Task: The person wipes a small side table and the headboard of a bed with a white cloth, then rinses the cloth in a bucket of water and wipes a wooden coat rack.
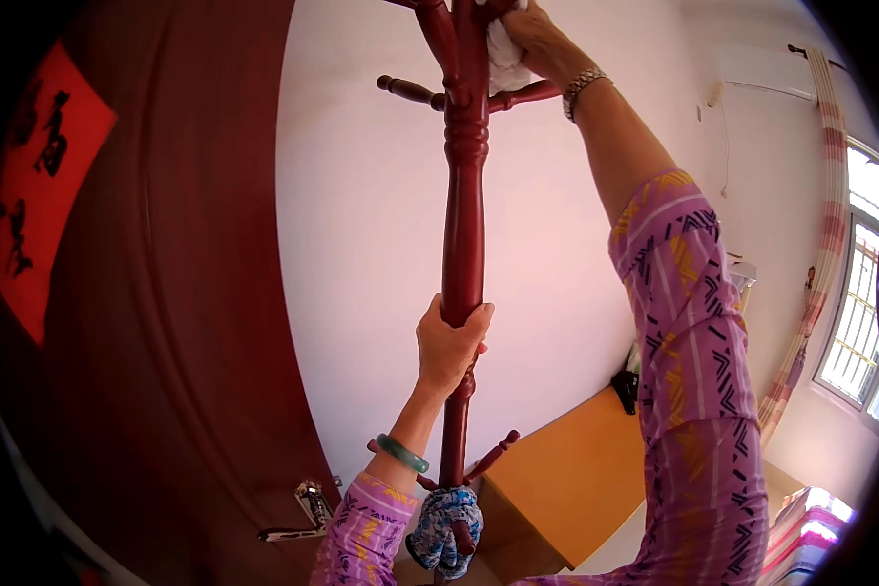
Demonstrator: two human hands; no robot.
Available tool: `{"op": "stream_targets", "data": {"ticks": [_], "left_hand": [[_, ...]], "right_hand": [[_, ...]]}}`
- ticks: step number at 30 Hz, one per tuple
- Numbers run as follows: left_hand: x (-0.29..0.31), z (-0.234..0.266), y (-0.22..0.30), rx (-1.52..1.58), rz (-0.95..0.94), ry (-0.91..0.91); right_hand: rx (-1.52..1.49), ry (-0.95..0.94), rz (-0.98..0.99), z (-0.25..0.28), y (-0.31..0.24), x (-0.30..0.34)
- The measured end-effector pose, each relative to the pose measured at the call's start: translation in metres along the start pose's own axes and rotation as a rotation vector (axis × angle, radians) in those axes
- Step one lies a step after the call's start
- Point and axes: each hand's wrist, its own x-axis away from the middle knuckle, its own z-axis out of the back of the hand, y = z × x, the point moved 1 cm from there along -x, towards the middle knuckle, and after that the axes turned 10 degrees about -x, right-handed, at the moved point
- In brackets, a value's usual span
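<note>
A dark red wooden coat stand point(466, 215) rises upright through the middle of the head view, with turned rings and short pegs. My left hand point(449, 344) is wrapped round its post about halfway up, a green bangle on the wrist. High up, my right hand point(542, 41) presses a white cloth point(506, 57) against the upper post, just above a side peg; its fingertips are partly cut off by the top edge. A blue patterned cloth item point(446, 527) hangs on a lower peg, below my left hand.
To the left stands a dark red door point(205, 293) with a metal handle point(308, 513) and a red paper sheet point(44, 195). An orange-brown tabletop point(566, 474) lies behind the stand at right, with a black object point(625, 386) on it. Farther right are a curtain point(818, 273) and barred window point(855, 303).
</note>
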Motion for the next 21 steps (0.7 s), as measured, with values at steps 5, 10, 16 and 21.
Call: {"op": "stream_targets", "data": {"ticks": [5, 10, 16, 21], "left_hand": [[0.0, -0.006, 0.0, 0.006, -0.007, -0.003], [-0.001, -0.006, -0.001, 0.027, -0.007, -0.039], [0.001, -0.003, 0.0, 0.001, -0.011, 0.01], [0.003, -0.005, 0.001, -0.002, -0.003, 0.002]], "right_hand": [[0.357, -0.113, -0.129, 0.019, 0.019, 0.0], [0.8, -0.326, 0.231, 0.025, 0.003, 0.046], [0.703, 0.019, 0.758, -0.002, -0.047, 0.025], [0.518, 0.107, 0.764, -0.044, -0.06, -0.041]]}}
